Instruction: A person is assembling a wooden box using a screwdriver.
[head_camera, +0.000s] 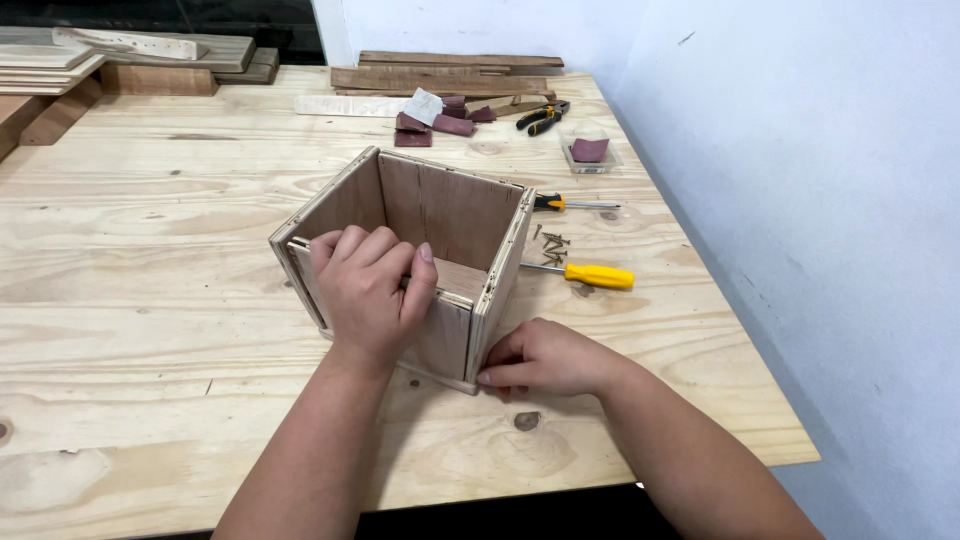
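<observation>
**Steadily bracing an open plywood box with both hands**

Right now the open plywood box (420, 260) is sitting near the middle of the pale pine surface (150, 300), its open top facing up and its thin walls standing upright on a base strip. The left hand (370, 290) is lying over the near wall, its fingers (385, 255) curling over the top edge and gripping that panel. The right hand (545, 360) is resting on the surface at the near right corner, fingers (500, 377) bunched and pressing against the base; whether they are pinching something small there cannot be told.

Judging by the thin panels and visible edge plies, the box is likely light and stiff but weak at its joints, so it is best taken by two opposite walls near the corners or lifted from under the base, rather than squeezed mid-panel.

Just to the right of the box, a yellow-handled screwdriver (590, 274) is lying beside a small scatter of screws (550, 243), with a second screwdriver (570, 203) a little farther back. Beyond those, a small tray holding a reddish sandpaper piece (589, 152) is sitting near pliers (543, 117). More folded sandpaper scraps (440, 120) and wooden offcuts (450, 75) are lying along the far edge, and stacked boards (120, 55) are waiting at the far left corner.
</observation>
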